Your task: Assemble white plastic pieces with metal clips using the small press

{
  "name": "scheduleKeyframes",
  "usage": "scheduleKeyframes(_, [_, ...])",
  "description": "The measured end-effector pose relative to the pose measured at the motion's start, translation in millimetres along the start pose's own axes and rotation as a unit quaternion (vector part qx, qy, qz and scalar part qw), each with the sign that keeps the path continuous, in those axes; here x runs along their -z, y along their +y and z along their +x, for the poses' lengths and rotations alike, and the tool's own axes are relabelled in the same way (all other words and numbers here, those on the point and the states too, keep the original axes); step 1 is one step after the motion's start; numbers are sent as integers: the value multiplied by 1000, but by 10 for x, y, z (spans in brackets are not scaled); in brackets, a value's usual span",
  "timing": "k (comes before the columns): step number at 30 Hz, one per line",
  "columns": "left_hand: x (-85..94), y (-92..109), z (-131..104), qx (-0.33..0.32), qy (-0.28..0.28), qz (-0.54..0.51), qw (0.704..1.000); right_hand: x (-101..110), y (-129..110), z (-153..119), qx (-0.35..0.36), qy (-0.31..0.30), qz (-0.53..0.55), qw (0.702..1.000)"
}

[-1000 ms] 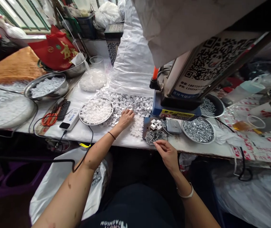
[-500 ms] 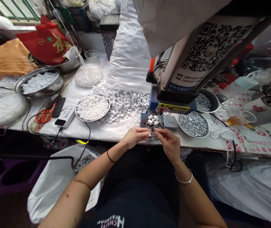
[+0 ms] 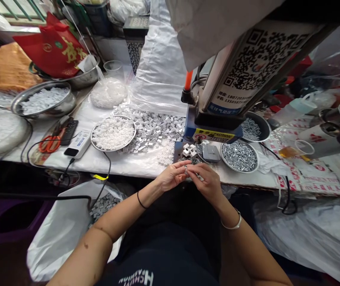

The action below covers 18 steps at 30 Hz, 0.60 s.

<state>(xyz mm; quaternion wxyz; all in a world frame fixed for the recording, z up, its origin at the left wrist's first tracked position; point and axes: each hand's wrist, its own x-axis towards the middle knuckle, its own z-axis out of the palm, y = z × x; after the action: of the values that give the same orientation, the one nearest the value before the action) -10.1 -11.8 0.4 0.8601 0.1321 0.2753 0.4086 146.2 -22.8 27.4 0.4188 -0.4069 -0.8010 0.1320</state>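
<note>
My left hand is closed in a pinch on a small white plastic piece, mostly hidden by the fingers. The fingertips of my right hand meet it there, pinched together; whatever they hold is too small to make out. Just beyond the hands, several white cubes sit on the base of a blue bench press. Beside them lies a grey block. To the right stands a bowl of small metal pins.
A bowl of white plastic bits stands left of a heap of grey-white cubes. Orange-handled scissors and a white power strip lie farther left. A second bowl of metal pins is behind the press. A cup stands at right.
My right hand has moved left, bringing its fingertips against those of my left hand. The white piece, plainly visible before, is now mostly covered. The whole view has shifted slightly.
</note>
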Motion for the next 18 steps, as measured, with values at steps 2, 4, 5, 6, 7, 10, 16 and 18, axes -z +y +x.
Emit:
scheduleKeyframes(2, [19, -28, 2, 6, 0, -15, 1000, -9, 16, -30, 37, 13, -5, 999])
scheduleKeyframes(4, [38, -58, 1, 15, 4, -23, 1000, -5, 34, -54, 68, 20, -3, 997])
scheduleKeyframes(5, [43, -71, 0, 17, 6, -26, 999, -1, 46, -63, 83, 20, 0, 996])
scheduleKeyframes(6, [44, -80, -1, 19, 8, -29, 999, 1, 58, -70, 98, 20, 4, 995])
scheduleKeyframes(7, [40, -85, -1, 20, 11, -33, 999, 0, 71, -76, 111, 20, 7, 994])
scheduleKeyframes(10, [17, -89, 1, 16, 15, -45, 999, -32, 105, -100, 133, 27, 6, 991])
scheduleKeyframes(16, [41, -140, -45, -10, 48, 3, 999, -114, 86, -208, 101, 14, 15, 995])
scheduleKeyframes(18, [52, -137, -62, -37, 59, 98, 993, -91, 85, -211, 67, -7, 37, 997])
